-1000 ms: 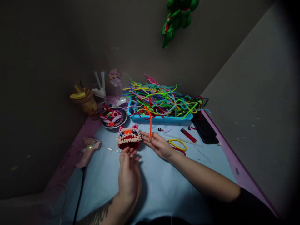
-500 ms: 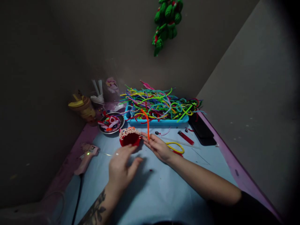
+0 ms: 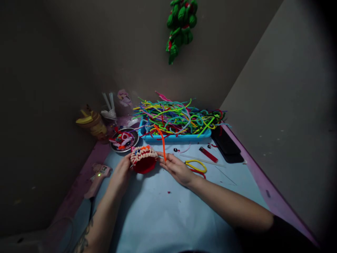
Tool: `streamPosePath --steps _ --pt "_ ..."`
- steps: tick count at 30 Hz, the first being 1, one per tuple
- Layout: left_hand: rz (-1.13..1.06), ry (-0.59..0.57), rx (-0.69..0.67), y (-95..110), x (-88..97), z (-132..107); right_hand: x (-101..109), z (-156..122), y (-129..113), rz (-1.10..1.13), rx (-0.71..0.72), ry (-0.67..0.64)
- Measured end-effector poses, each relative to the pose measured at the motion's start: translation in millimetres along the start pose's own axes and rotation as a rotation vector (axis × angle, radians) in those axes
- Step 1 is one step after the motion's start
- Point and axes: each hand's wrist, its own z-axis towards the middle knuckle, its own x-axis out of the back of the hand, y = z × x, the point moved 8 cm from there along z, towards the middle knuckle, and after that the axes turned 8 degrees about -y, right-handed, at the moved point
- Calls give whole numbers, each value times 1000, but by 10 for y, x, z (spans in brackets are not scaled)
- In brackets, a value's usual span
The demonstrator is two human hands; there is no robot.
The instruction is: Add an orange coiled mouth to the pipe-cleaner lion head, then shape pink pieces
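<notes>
A hollow craft piece of fuzzy pipe cleaner [image 3: 144,154], with a pale pink bumpy outside and a red inside, is tilted so its opening faces me. My left hand [image 3: 121,173] grips its left side, the fingertips partly hidden behind it. Between the fingers of my right hand [image 3: 177,169] stands an orange pipe cleaner [image 3: 162,142], bending left at the top. The right fingertips reach the craft piece's right edge.
Behind lies a blue tray [image 3: 176,137] heaped with coloured pipe cleaners. To the left are a metal bowl [image 3: 115,149] of small crafts and a pink glue gun [image 3: 98,181]. A red lighter [image 3: 208,154], a yellow loop [image 3: 197,161] and a black phone-like slab [image 3: 229,149] lie rightward.
My left hand has moved left from in front of the craft piece and closed on its left side. The piece has tilted slightly. My right hand still holds the orange pipe cleaner.
</notes>
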Motion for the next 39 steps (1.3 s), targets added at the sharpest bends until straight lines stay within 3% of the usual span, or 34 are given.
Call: streamPosePath --steps 4,7,13,17,19,21,25,30,34,39 --pt "-115 65 -237 161 18 -16 22 22 -27 -87 76 -37" --pt "-188 104 -330 172 18 30 18 39 -30 -206 92 -75" --pt "-130 120 -287 139 200 5 47 -17 13 -276 52 -76" --pt "15 -24 -188 232 314 -182 116 -73 88 -227 -13 -12" --pt "140 -134 -51 171 294 -271 146 -114 104 -255 -44 49" --pt "166 -138 25 107 317 -325 169 -168 94 -295 -66 128" --pt "90 -134 69 17 287 -272 114 -271 71 -293 -117 207" --pt "68 -151 108 57 154 -184 -4 -346 131 -136 -219 242" --pt "-10 -81 137 108 80 -128 -82 -220 127 -24 -206 219" --pt "91 -116 7 212 69 72 -41 142 60 -45 -202 223"
